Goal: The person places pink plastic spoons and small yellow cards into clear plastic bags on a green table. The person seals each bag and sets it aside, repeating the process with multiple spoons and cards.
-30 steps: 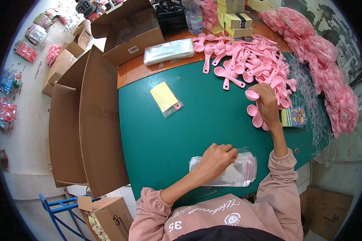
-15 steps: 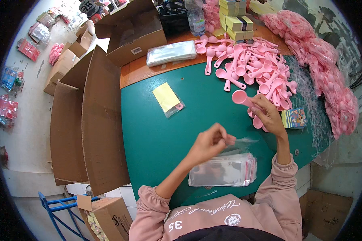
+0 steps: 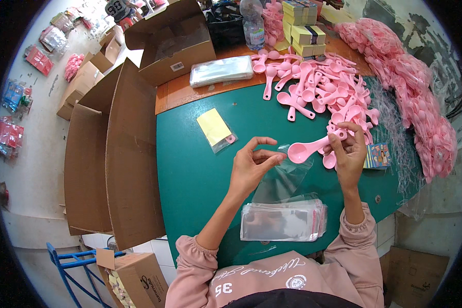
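Observation:
A pink measuring spoon [image 3: 313,148] is pinched by its handle end in my right hand [image 3: 351,160], its bowl pointing left. My left hand [image 3: 247,168] grips a clear plastic bag [image 3: 276,183] between thumb and fingers near its upper edge. The bag hangs down, and the spoon's bowl is right by its top; whether they touch I cannot tell. Below lies a stack of clear bags [image 3: 277,222] on the green table. Farther off to the left rests a filled bag with a yellow card [image 3: 213,127] and a bit of pink showing.
Loose pink spoons [image 3: 326,90] are heaped at the far right, beside small colourful cards [image 3: 377,156]. Bulky bundles of bagged spoons [image 3: 395,77] line the right edge. Behind stand yellow card stacks [image 3: 308,37], a bottle [image 3: 253,25] and a bag pack [image 3: 222,70]. Open cardboard boxes [image 3: 133,154] flank the left.
The spoon has come left and down in my right hand, toward the bag. My left hand has risen, lifting a bag off the stack, its fingers now more spread.

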A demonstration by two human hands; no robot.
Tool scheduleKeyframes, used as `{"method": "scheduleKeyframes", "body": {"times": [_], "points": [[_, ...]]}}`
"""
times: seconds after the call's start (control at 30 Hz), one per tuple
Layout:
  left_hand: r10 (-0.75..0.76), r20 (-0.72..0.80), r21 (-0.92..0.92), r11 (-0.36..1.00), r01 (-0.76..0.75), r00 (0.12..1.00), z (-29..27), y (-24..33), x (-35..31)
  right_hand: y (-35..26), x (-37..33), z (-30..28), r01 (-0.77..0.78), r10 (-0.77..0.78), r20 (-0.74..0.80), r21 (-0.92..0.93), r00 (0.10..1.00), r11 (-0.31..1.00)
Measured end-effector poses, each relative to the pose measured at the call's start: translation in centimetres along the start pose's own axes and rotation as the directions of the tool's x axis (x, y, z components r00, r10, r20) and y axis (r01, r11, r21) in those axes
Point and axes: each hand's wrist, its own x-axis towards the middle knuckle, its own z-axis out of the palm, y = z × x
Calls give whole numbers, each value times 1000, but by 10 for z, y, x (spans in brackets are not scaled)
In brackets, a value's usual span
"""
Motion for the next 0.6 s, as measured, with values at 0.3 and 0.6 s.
{"method": "scheduleKeyframes", "body": {"times": [0.3,0.6], "points": [[40,9,99,994,-40,999,11,-1,3,4,-4,1,92,-94,-13,-139,995,986],[3,221,288,955,-69,975,-4,-40,17,25,2,-2,142,-156,-22,-293,988,946]]}}
